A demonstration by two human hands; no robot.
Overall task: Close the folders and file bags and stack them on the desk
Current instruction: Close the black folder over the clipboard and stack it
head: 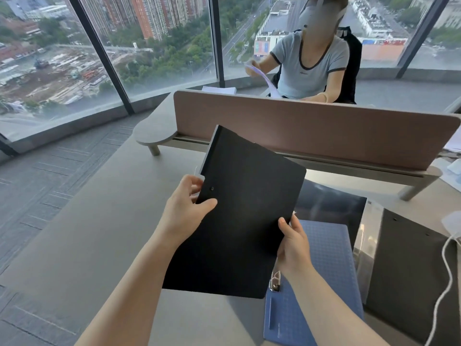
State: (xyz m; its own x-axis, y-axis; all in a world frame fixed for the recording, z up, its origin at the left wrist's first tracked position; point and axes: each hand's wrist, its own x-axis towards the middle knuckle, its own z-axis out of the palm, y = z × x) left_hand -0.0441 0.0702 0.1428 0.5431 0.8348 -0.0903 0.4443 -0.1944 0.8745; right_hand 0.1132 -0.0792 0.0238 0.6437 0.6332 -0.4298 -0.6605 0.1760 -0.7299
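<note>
I hold a closed black folder (239, 208) tilted in the air above the grey desk (99, 233). My left hand (185, 208) grips its left edge near the spine, thumb on the cover. My right hand (294, 245) pinches its right edge lower down. Under the folder lies an open blue folder (329, 265) with a metal clip (275, 280) showing. Behind that a dark glossy file bag (331, 203) lies flat. To the right, an open dark grey folder (409, 258) with a clear inner flap (366, 243) rests on the desk.
A brown partition screen (299, 126) stands across the desk's far side, on a raised shelf (152, 131). A person in a light blue shirt (311, 66) sits behind it handling papers. A white cable (446, 283) runs along the right edge. Floor-to-ceiling windows lie left.
</note>
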